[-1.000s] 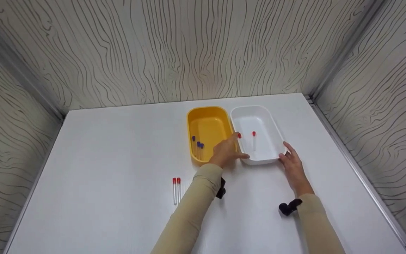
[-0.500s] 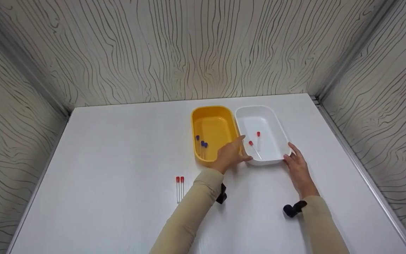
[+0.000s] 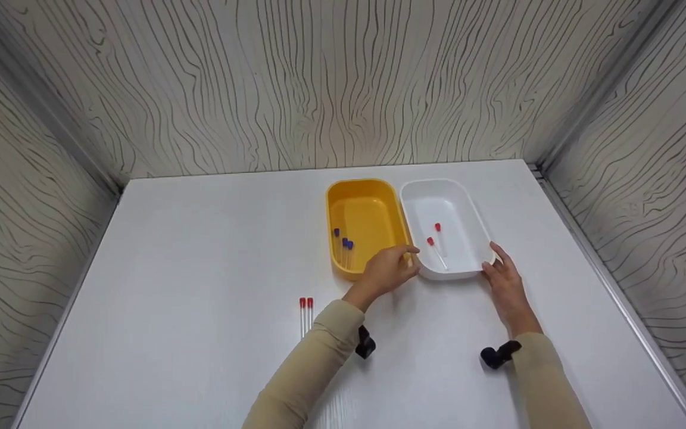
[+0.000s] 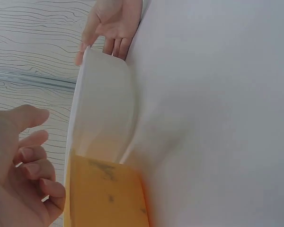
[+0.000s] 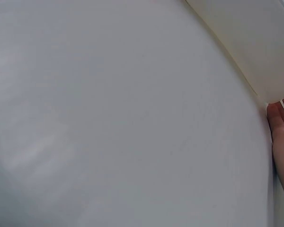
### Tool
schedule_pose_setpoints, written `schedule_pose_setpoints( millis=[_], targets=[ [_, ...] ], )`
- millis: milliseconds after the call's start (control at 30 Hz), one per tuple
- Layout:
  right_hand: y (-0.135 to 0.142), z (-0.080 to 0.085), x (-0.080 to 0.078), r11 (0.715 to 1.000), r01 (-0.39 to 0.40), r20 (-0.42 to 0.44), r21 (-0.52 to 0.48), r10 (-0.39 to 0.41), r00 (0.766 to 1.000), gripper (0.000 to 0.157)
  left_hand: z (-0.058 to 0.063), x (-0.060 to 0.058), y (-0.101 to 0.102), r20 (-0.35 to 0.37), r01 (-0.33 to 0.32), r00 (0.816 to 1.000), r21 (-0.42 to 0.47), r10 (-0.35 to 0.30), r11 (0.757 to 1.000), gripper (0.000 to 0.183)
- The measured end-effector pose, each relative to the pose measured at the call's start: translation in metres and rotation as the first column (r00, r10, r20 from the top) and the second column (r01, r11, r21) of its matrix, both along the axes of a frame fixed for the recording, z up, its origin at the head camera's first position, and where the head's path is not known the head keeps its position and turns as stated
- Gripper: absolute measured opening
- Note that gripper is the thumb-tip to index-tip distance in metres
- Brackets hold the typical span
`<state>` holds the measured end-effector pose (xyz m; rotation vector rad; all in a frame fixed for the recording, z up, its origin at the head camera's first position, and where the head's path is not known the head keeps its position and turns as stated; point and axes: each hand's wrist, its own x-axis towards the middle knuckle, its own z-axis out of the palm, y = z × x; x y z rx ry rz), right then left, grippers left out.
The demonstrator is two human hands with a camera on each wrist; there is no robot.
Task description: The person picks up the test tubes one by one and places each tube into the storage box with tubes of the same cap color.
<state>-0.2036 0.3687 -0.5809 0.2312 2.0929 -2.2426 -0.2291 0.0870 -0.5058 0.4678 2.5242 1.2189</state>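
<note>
My left hand hovers over the meeting rims of the yellow tray and the white tray. In the left wrist view its fingers are loosely bent, the thumb stands apart, and nothing is between them. With thumb and fingers, my right hand grips the white tray's near right corner; the left wrist view shows this hand at the far end of the tray wall. Two clear tubes with red caps lie inside the white tray, one slanted. Several blue-capped tubes rest in the yellow tray's left side.
On the white table, two more red-capped tubes lie side by side, partly covered by the left sleeve. Other clear tubes show at the bottom beside that sleeve. Patterned walls enclose the back and sides.
A red-capped tube that was at the left hand's fingertips now lies slanted in the white tray. The left hand has let go and drawn back toward the body. The right hand stays at the corner.
</note>
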Motion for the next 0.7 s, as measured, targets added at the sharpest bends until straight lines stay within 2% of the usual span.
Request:
schedule_pose_setpoints(
  millis=[167,333,533,700],
  targets=[
    [0.001,-0.002,0.0,1.0,-0.003,-0.016,-0.029,0.003,1.0,0.061,0.0,0.009,-0.016,0.022,0.027,0.999,0.045,-0.029,0.999,0.035],
    [0.001,-0.003,0.001,1.0,-0.002,-0.008,-0.028,0.002,1.0,0.061,-0.001,0.019,-0.036,-0.001,0.057,0.998,0.083,-0.057,0.995,0.035],
    [0.0,-0.002,-0.001,1.0,-0.008,-0.001,-0.017,0.008,1.0,0.062,-0.004,0.026,-0.06,-0.052,0.055,0.997,0.106,-0.049,0.993,0.035],
    [0.001,0.0,0.0,1.0,-0.01,0.013,0.008,0.01,1.0,0.062,-0.002,0.03,-0.076,-0.051,0.042,0.998,0.147,-0.035,0.988,0.035]
  ],
)
